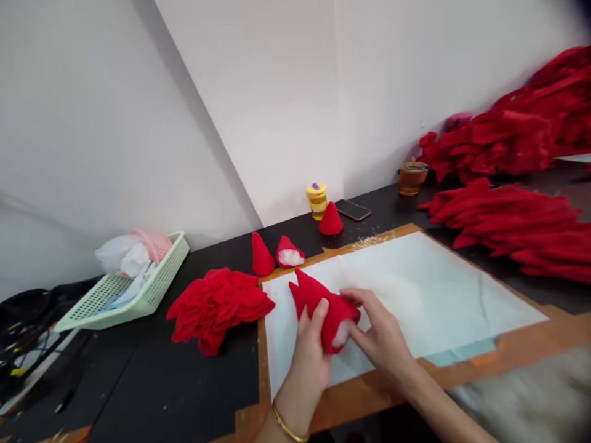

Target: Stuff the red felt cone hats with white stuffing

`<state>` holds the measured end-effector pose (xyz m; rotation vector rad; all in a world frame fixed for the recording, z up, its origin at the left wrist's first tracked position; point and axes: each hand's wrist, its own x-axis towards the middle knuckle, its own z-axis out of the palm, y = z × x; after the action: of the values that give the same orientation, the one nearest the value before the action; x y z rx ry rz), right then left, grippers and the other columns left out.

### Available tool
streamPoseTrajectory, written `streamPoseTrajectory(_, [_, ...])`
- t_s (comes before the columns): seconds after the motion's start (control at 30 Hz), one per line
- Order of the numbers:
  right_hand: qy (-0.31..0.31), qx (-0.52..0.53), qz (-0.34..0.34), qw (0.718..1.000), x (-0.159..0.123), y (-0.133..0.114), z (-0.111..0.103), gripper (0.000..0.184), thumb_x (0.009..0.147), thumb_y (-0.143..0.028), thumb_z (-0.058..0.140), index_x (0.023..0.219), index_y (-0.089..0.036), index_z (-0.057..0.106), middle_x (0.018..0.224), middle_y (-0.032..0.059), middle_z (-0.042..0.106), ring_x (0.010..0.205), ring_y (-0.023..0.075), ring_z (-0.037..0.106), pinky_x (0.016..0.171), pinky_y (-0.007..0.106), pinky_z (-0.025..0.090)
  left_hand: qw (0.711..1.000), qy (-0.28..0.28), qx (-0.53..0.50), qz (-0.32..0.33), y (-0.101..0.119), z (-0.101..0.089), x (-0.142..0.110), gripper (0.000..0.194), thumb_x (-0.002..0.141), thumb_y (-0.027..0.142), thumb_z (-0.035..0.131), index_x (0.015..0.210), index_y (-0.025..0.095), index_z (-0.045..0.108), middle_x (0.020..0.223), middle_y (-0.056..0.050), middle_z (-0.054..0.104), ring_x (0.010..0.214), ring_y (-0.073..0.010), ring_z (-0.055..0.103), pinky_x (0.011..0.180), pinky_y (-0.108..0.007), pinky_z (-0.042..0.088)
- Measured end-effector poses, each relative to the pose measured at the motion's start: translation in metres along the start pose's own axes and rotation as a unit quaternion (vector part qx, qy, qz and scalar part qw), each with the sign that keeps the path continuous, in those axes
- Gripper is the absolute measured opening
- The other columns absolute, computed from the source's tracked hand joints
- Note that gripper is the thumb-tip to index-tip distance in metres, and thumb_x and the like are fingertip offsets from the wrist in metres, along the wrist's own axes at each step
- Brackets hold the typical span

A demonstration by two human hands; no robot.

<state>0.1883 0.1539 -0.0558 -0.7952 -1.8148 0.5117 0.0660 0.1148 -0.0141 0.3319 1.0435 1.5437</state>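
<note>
My left hand [312,344] is wrapped round a red felt cone [318,296], whose pointed end aims up and left. White stuffing [342,334] shows in its open end, facing my right hand. A second red tip sticks out beside the first, so I cannot tell whether two cones are held together. With thumb and fingers my right hand [379,329] grips the rim of the opening. Beyond my hands stand two red cones, one upright [262,255] and one by the yellow-lidded jar [331,220]. Between them a stuffed cone [290,252] lies with its white filling showing.
A white sheet [462,289] taped with brown edging covers the black table. Red felt pieces are heaped at left [219,307] and right [512,227]. A green basket [143,301], a yellow-lidded jar [317,202], a phone [353,210] and blurred white fluff [530,394] surround it.
</note>
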Motion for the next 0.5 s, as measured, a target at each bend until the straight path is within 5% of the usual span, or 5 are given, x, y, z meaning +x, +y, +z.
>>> streamPoseTrajectory(0.13, [-0.009,0.002,0.07,0.998,0.002,0.003,0.009,0.036,0.085,-0.009,0.051,0.118,-0.024,0.054,0.109,0.005,0.063,0.096,0.0199,0.065,0.078,0.032,0.057,0.997,-0.04,0.059,0.033,-0.01,0.005,-0.006,0.068,0.069,0.039,0.089,0.128,0.018,0.061,0.122,-0.012,0.069,0.11,-0.0246,0.068,0.091,-0.03,0.055])
streamPoseTrajectory(0.23, [0.004,-0.001,0.079,0.997,-0.002,0.003,0.002,0.036,0.085,-0.01,0.055,0.119,-0.023,0.053,0.108,0.0059,0.064,0.089,0.0192,0.066,0.073,0.031,0.058,0.999,-0.001,0.033,0.027,-0.008,0.004,0.0,0.066,0.07,0.037,0.088,0.127,0.017,0.06,0.12,-0.011,0.07,0.106,-0.0232,0.069,0.09,-0.03,0.056])
streamPoseTrajectory(0.37, [0.077,-0.03,-0.034,0.996,-0.009,-0.008,-0.017,0.029,0.094,-0.011,0.061,0.12,-0.023,0.056,0.111,0.0085,0.062,0.094,0.0199,0.062,0.078,0.033,0.056,0.992,0.077,-0.085,-0.049,0.009,-0.001,0.015,0.047,0.076,0.041,0.083,0.111,0.015,0.064,0.098,-0.006,0.072,0.08,-0.0173,0.069,0.082,-0.031,0.058])
streamPoseTrajectory(0.5, [0.004,-0.055,-0.119,0.991,-0.01,-0.028,-0.012,0.039,0.095,0.0,0.051,0.127,-0.023,0.057,0.112,0.0097,0.068,0.099,0.0227,0.062,0.084,0.037,0.055,0.984,0.04,-0.159,-0.067,0.018,0.0,0.018,0.031,0.087,0.039,0.072,0.106,0.016,0.066,0.095,-0.005,0.073,0.079,-0.0175,0.07,0.077,-0.03,0.06])
